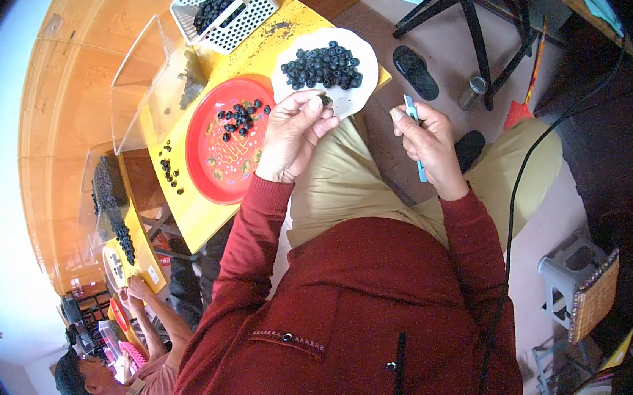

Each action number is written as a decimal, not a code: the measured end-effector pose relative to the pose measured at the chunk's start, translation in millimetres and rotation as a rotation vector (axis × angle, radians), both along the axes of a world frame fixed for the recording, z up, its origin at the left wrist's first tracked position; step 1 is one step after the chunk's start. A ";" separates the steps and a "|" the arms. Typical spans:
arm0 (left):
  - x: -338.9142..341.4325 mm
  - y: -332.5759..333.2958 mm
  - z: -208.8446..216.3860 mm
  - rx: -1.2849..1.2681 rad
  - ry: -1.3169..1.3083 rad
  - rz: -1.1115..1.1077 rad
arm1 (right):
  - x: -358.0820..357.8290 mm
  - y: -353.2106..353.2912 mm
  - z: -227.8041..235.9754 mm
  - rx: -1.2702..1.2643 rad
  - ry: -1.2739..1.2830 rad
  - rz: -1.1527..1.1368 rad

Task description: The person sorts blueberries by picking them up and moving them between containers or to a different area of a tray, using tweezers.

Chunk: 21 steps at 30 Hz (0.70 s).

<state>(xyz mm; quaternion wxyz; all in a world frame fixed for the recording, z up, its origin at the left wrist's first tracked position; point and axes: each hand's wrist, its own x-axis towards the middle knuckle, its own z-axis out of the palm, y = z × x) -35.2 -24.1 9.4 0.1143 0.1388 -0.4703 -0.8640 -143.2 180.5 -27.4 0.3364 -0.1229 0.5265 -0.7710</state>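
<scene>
Between thumb and fingertips, my left hand (pixel 296 131) pinches a small dark round piece (pixel 326 101), a bead or nut by its look. It is held over the near edge of a white plate (pixel 357 101). Heaped on that plate are many like dark round pieces (pixel 323 67). My right hand (pixel 431 141) is closed around a light-blue utility knife (pixel 415 138), its tip pointing away from me. A gap separates the knife from the piece. Left of my left hand lies a red patterned tray (pixel 203 163) with several shiny dark pieces (pixel 242 119) on it.
A yellow table (pixel 190 225) carries the plate, the tray, a row of loose dark pieces (pixel 169 170) and a white perforated basket (pixel 228 34) of dark pieces. Clear panels (pixel 139 85) stand along its left. Another person (pixel 141 393) works at far left. A black cable (pixel 521 185) hangs at right.
</scene>
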 end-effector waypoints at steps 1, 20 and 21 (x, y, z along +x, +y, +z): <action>0.3 2.5 0.3 0.038 0.019 0.041 | 0.7 -0.6 0.7 0.001 -0.012 0.020; 2.7 32.6 1.6 0.179 0.030 0.112 | 18.5 -13.6 34.8 0.186 0.824 -0.035; 2.8 34.5 2.4 0.179 0.028 0.111 | 18.8 -13.0 36.7 0.176 0.855 -0.030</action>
